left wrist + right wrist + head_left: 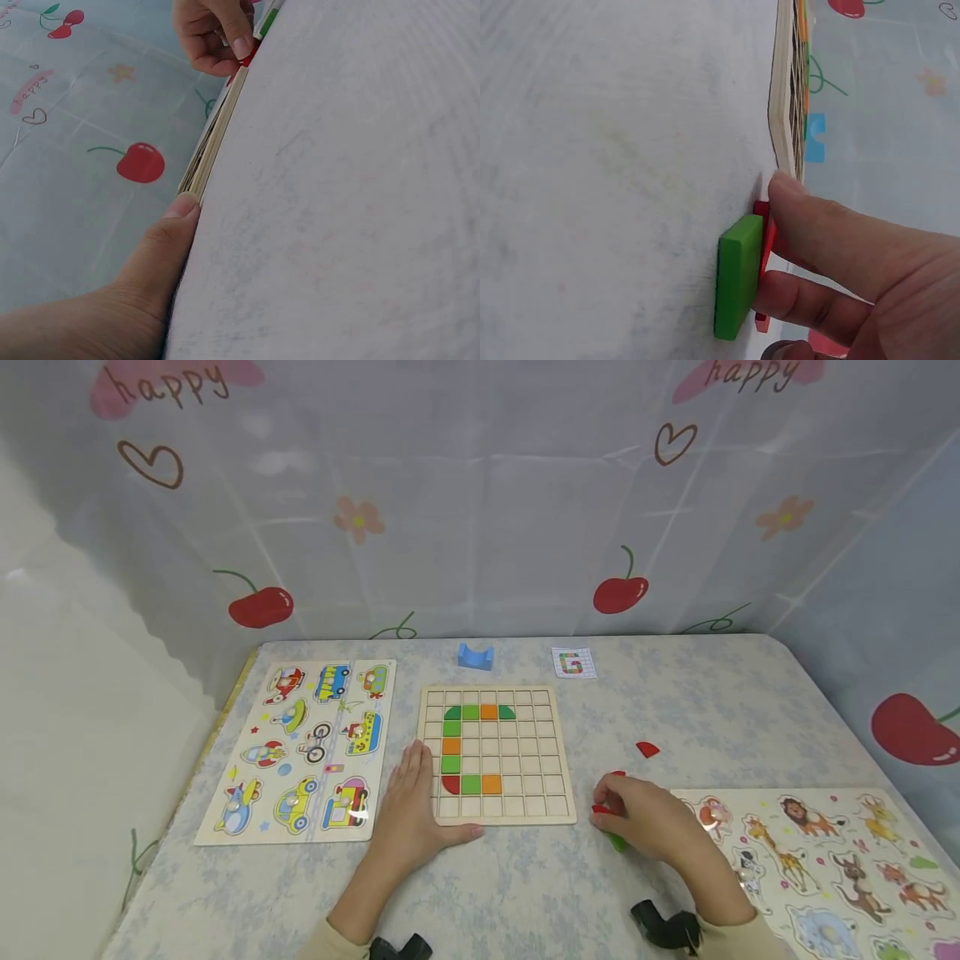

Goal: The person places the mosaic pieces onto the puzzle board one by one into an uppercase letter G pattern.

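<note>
Wooden grid board (551, 752) holds nine coloured tiles; left hand (411, 810) lies flat beside it, right hand (645, 817) pinches one red tile (600, 810) on the pale flowered tablecloth (712, 710).

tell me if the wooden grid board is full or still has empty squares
Mostly empty. On the grid board coloured tiles fill only part of the top row, the left column and the bottom row; the other cells show bare wood.

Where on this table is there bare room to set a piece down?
Free: behind the grid board, around the blue block and card; also the near edge between both forearms. Crowded: right of the board, where the right hand pinches a red piece.
</note>
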`<act>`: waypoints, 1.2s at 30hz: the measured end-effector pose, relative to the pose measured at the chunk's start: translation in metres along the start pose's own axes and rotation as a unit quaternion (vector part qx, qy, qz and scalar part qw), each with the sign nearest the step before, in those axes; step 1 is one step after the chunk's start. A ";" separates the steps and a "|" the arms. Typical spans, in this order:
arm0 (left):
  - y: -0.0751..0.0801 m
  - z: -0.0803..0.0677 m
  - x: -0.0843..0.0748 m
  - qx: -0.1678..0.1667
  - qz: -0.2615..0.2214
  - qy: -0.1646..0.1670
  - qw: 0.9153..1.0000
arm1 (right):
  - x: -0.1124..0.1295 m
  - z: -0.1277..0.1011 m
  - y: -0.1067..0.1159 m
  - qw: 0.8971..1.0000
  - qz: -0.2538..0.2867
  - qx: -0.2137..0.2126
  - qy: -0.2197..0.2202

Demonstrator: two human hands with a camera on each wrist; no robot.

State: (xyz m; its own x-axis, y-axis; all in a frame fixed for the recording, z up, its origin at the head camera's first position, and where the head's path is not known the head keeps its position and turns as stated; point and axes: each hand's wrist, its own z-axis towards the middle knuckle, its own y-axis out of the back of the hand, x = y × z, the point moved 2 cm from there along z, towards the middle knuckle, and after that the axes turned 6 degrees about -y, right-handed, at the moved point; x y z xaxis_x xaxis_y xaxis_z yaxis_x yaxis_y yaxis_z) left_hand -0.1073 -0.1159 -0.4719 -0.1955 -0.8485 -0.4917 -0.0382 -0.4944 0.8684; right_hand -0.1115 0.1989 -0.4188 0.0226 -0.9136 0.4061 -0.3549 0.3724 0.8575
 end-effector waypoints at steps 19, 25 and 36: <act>-0.001 0.000 0.000 -0.004 0.006 -0.001 1.000 | -0.003 0.000 0.007 1.000 -0.001 0.018 -0.006; 0.000 0.000 0.000 0.000 0.002 0.000 1.000 | -0.006 -0.001 0.009 0.999 0.015 0.027 0.026; 0.000 0.000 0.000 0.001 -0.002 -0.004 1.000 | -0.010 0.003 0.009 0.999 0.035 0.025 0.033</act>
State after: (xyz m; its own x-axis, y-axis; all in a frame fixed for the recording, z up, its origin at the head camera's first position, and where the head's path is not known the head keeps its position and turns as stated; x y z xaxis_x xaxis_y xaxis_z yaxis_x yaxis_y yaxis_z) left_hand -0.1074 -0.1161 -0.4723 -0.2027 -0.8447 -0.4953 -0.0413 -0.4980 0.8662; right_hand -0.1181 0.2113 -0.4159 0.0568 -0.8725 0.4854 -0.4034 0.4246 0.8105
